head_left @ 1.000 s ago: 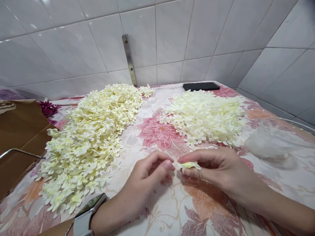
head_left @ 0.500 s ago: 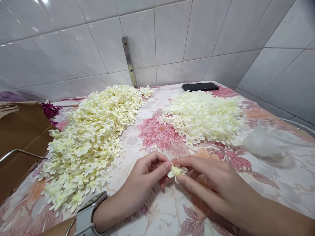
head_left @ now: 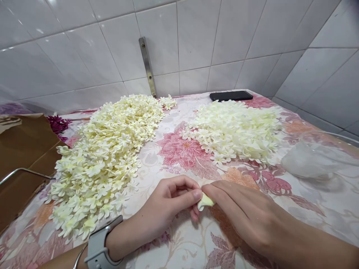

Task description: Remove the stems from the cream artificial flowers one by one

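My left hand (head_left: 171,203) and my right hand (head_left: 241,211) meet low over the flowered tablecloth (head_left: 179,243), fingertips pinched together on one small cream artificial flower (head_left: 205,201). The left wrist wears a grey watch (head_left: 98,244). A long heap of the same cream flowers (head_left: 106,157) lies to the left of my hands. A second, rounder heap of cream flowers (head_left: 235,130) lies beyond my right hand.
A black phone (head_left: 230,95) lies at the table's far edge by the tiled wall. A clear plastic bag (head_left: 316,158) sits at the right. A brown cardboard box (head_left: 19,157) and purple flowers (head_left: 57,124) are at the left.
Both hands have drawn slightly nearer to me and lower. The flower has gone from lying open between the fingertips to being folded and pinched tighter between the two hands.
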Motion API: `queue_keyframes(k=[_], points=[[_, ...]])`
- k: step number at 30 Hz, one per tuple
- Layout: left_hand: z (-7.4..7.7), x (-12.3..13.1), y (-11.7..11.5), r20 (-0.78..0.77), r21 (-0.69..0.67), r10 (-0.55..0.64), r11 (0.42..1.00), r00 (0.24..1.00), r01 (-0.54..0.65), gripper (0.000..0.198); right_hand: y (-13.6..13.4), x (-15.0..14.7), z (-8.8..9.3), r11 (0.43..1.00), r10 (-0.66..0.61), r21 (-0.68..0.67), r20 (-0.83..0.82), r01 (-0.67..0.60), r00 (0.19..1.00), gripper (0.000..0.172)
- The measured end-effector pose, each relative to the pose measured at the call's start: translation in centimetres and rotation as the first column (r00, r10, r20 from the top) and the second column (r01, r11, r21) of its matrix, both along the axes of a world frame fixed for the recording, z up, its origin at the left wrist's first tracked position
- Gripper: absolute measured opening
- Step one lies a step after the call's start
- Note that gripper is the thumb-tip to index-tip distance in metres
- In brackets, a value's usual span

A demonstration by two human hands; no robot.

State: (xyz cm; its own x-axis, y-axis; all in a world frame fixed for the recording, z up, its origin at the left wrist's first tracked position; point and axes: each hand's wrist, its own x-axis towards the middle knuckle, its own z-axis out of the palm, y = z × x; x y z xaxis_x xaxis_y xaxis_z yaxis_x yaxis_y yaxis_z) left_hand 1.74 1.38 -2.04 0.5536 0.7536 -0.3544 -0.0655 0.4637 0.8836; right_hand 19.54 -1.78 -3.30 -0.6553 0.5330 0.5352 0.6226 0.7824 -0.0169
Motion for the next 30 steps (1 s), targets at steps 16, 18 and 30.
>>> queue_keyframes(k=[16,18,30], points=[[-0.1,-0.3,-0.3,-0.122,0.277,0.014,0.961,0.992,0.02,0.011,0.4,0.0,0.7,0.654,-0.264,-0.756,-0.259,-0.025,0.929,0.045],[-0.2,-0.3,-0.4,-0.17,0.364,0.044,0.931,0.984,0.021,0.01,0.5,-0.2,0.5,0.647,-0.309,-0.762,-0.267,-0.004,0.913,0.044],[-0.4,-0.3,-0.4,-0.245,0.458,0.004,0.882,0.97,0.112,0.012,0.1,-0.9,0.8,0.559,-0.388,-0.827,-0.322,-0.057,0.864,0.046]])
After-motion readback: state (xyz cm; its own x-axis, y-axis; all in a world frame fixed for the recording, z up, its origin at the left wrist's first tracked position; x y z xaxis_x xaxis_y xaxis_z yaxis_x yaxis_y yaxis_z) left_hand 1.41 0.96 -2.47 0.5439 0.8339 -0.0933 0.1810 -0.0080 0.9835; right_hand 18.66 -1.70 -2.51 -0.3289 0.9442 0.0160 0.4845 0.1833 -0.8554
